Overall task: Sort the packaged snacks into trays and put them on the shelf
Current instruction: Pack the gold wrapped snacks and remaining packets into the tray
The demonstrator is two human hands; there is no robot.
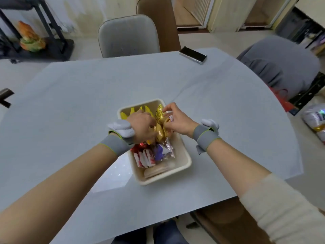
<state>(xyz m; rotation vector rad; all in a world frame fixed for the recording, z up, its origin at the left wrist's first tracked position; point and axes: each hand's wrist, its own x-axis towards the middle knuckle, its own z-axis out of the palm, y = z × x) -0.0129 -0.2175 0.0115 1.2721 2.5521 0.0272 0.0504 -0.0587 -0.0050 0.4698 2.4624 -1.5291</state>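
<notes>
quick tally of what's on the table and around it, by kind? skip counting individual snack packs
Trays: 1, holding yellow packs, red-and-white packs and a purple pack; individual packs not countable under the hands
Phones: 1, at the table's far edge
Hands in the tray: 2, left hand and right hand, each gripping yellow packs
Grey chairs: 2
Total: 6
</notes>
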